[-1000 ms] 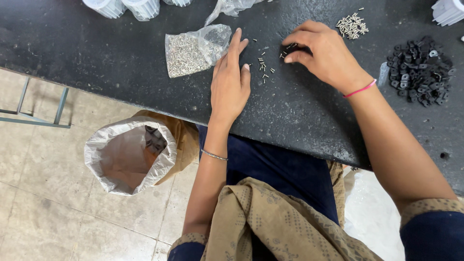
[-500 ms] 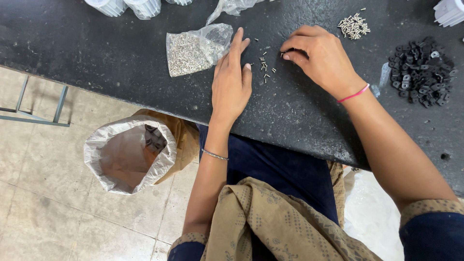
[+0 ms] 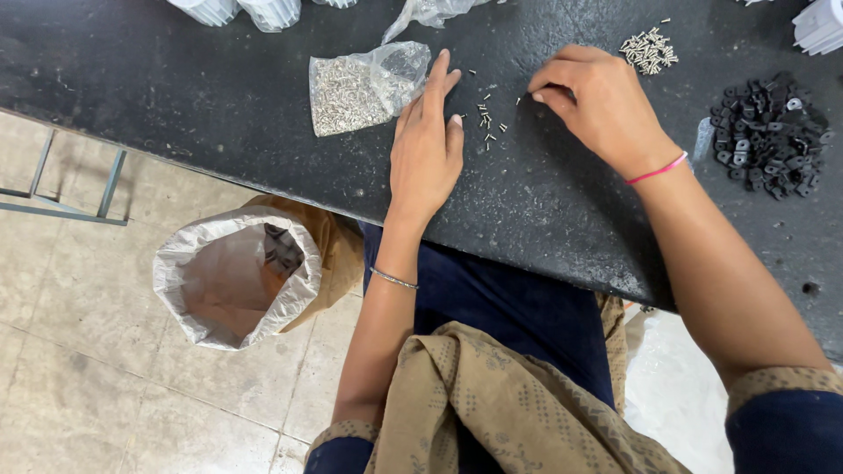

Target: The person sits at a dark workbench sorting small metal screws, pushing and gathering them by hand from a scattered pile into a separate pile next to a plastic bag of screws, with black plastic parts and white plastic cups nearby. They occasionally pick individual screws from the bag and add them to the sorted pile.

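Note:
My left hand lies flat on the dark table, palm down and holding nothing. Its fingers reach up beside a clear plastic bag of small metal screws. A few loose screws lie scattered just right of its fingertips. My right hand, with a pink band at the wrist, rests further right, fingers curled down and thumb and forefinger pinched near the tabletop. Anything between those fingertips is hidden.
A small heap of screws and a pile of black plastic parts lie right of my right hand. White ribbed pieces stand at the far edge. An open sack and a metal frame are on the tiled floor.
My right hand has shifted slightly left toward the loose screws. The small black part seen at its fingertips earlier no longer shows. My left hand has stayed flat in place.

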`<state>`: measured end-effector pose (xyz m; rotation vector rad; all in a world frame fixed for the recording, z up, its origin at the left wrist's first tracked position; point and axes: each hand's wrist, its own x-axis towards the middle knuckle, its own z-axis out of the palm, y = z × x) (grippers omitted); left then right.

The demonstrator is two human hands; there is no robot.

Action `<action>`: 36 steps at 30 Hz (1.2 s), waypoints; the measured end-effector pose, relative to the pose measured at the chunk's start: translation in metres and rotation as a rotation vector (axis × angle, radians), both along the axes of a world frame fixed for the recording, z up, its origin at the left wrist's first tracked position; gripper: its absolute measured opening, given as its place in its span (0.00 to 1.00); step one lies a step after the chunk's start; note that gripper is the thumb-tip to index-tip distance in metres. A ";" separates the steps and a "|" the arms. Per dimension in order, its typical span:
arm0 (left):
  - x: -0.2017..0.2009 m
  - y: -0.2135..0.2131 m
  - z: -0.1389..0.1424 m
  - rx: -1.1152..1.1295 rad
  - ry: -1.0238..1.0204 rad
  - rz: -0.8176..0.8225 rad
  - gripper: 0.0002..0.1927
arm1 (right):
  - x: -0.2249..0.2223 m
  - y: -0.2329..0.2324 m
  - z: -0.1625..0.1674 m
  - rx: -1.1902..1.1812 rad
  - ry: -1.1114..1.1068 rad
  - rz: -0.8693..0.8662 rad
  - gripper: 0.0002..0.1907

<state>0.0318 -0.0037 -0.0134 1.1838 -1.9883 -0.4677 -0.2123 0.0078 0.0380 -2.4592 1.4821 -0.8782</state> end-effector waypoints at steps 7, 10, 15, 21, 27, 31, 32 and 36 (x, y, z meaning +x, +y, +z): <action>0.002 0.000 0.001 0.006 0.007 0.000 0.38 | 0.000 -0.001 -0.001 0.035 -0.052 -0.001 0.06; 0.001 0.001 0.001 0.007 0.012 -0.003 0.38 | -0.004 -0.003 -0.003 0.071 -0.080 -0.015 0.06; 0.000 0.000 0.000 0.003 0.016 -0.008 0.38 | -0.009 -0.005 -0.009 0.040 -0.071 -0.018 0.06; 0.000 0.000 -0.001 -0.005 0.025 -0.016 0.38 | -0.010 -0.005 -0.009 0.043 -0.114 -0.045 0.07; 0.001 0.000 0.000 -0.003 0.019 -0.008 0.38 | 0.003 0.000 0.004 0.045 -0.098 -0.063 0.08; 0.002 0.000 0.000 0.003 0.022 -0.007 0.38 | 0.020 0.007 0.009 0.064 -0.099 0.070 0.07; 0.002 -0.001 0.000 0.002 0.019 -0.006 0.38 | 0.024 0.009 0.010 0.079 -0.083 0.101 0.07; 0.002 0.000 -0.002 -0.017 0.019 -0.005 0.38 | 0.031 0.012 0.010 0.095 -0.042 0.117 0.07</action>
